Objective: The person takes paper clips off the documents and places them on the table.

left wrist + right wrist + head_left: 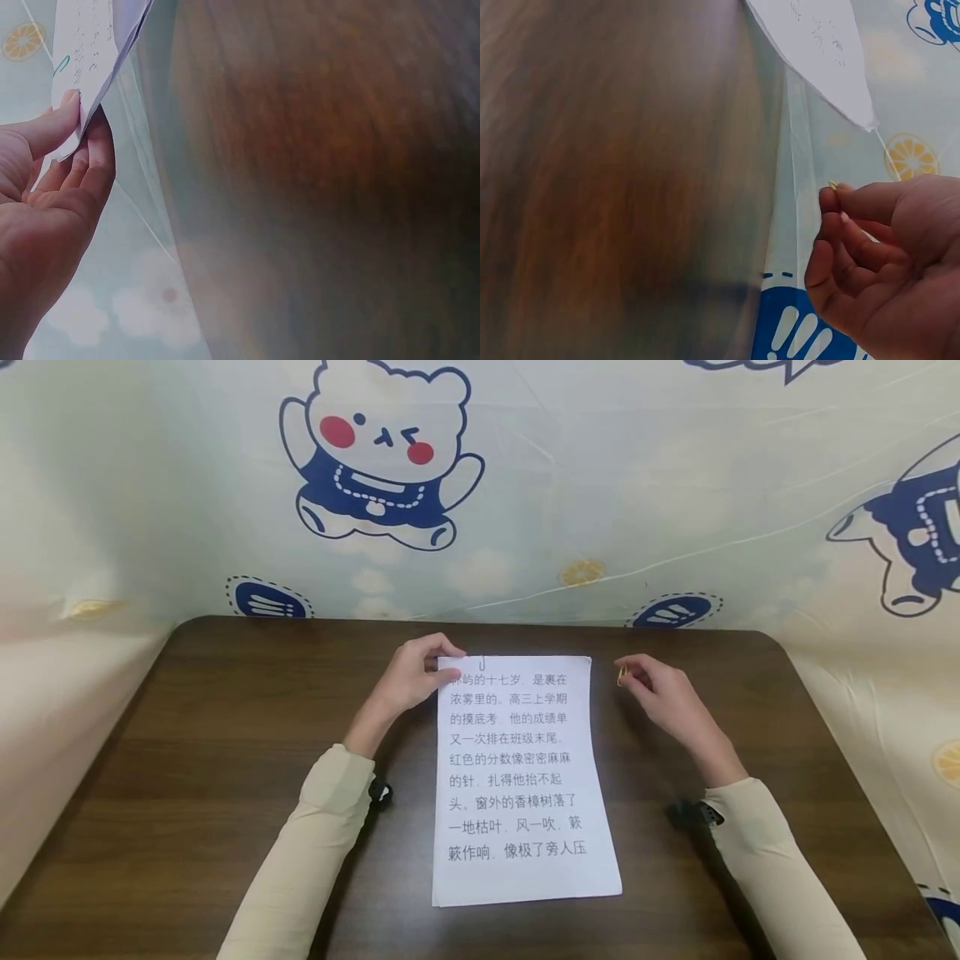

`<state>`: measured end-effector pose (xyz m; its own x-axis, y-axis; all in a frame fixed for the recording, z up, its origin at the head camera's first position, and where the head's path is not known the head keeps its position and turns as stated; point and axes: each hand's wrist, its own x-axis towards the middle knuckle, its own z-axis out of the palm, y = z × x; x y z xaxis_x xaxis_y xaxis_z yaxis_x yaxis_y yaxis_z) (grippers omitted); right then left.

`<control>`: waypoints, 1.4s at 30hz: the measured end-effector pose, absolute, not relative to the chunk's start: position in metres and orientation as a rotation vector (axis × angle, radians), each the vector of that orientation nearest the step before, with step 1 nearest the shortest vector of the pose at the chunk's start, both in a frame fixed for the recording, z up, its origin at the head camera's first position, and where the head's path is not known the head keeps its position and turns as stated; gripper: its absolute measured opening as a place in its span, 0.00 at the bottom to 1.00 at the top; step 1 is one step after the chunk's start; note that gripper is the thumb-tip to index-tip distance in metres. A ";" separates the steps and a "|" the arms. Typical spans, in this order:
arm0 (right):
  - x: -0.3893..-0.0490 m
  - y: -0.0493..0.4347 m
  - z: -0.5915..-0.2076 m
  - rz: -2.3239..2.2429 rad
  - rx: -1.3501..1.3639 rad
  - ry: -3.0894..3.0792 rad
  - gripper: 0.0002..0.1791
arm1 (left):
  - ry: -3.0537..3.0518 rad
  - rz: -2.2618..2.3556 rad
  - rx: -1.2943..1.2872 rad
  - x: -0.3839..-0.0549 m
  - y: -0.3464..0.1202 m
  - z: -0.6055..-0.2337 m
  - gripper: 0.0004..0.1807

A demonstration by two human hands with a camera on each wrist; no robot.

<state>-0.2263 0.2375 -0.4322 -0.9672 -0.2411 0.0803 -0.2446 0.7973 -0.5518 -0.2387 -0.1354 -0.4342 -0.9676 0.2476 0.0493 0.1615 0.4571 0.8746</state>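
Observation:
My left hand (415, 673) pinches the upper left corner of a stack of white paper sheets (517, 777) printed with Chinese text, thumb on top and fingers underneath. A paper clip (482, 663) sits on the top edge of the sheets, just right of that hand; it looks green in the left wrist view. To the right of the paper, my right hand (660, 688) holds a small yellow paper clip (622, 676) between thumb and index finger, apart from the sheets. In the right wrist view, only the tip of this yellow clip (833, 184) shows past the fingertips.
The brown wooden table (225, 760) lies under the paper and both forearms. Behind it hangs a pale cloth (637, 468) printed with cartoon bears and orange slices, meeting the table's far edge. Dark bands with small devices show at both wrists.

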 end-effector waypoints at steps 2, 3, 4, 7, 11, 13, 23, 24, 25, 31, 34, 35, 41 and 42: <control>-0.226 0.240 -0.432 0.911 0.398 -3.007 0.17 | 2.617 1.540 0.364 -0.238 -0.136 -0.433 0.13; -0.225 0.241 -0.432 0.908 0.392 -3.024 0.17 | 2.622 1.533 0.358 -0.238 -0.136 -0.433 0.13; -0.225 0.242 -0.432 0.905 0.388 -3.039 0.17 | 2.629 1.523 0.357 -0.237 -0.136 -0.433 0.13; -0.225 0.245 -0.433 0.887 0.394 -3.074 0.16 | 2.649 1.497 0.347 -0.237 -0.135 -0.432 0.13; -0.227 0.248 -0.434 0.851 0.419 -3.102 0.14 | 2.655 1.491 0.333 -0.236 -0.135 -0.432 0.13; -0.229 0.249 -0.435 0.827 0.426 -3.116 0.13 | 2.655 1.489 0.330 -0.237 -0.135 -0.432 0.13; -0.237 0.252 -0.440 0.692 0.465 -3.173 0.10 | 2.630 1.522 0.344 -0.238 -0.135 -0.434 0.13; -0.237 0.252 -0.440 0.682 0.464 -3.171 0.10 | 2.628 1.524 0.344 -0.238 -0.136 -0.434 0.13; -0.238 0.252 -0.440 0.674 0.463 -3.170 0.10 | 2.627 1.527 0.342 -0.238 -0.136 -0.434 0.13; -0.240 0.251 -0.441 0.648 0.424 -3.182 0.12 | 2.623 1.538 0.334 -0.237 -0.136 -0.433 0.13; -0.241 0.251 -0.441 0.629 0.412 -3.189 0.12 | 2.616 1.551 0.330 -0.237 -0.136 -0.432 0.13; -0.241 0.251 -0.441 0.623 0.411 -3.189 0.12 | 2.618 1.548 0.335 -0.237 -0.136 -0.432 0.13; -0.243 0.252 -0.443 0.590 0.411 -3.182 0.12 | 2.625 1.540 0.335 -0.236 -0.135 -0.433 0.13; -0.243 0.252 -0.442 0.590 0.410 -3.180 0.12 | 2.626 1.542 0.333 -0.237 -0.135 -0.433 0.13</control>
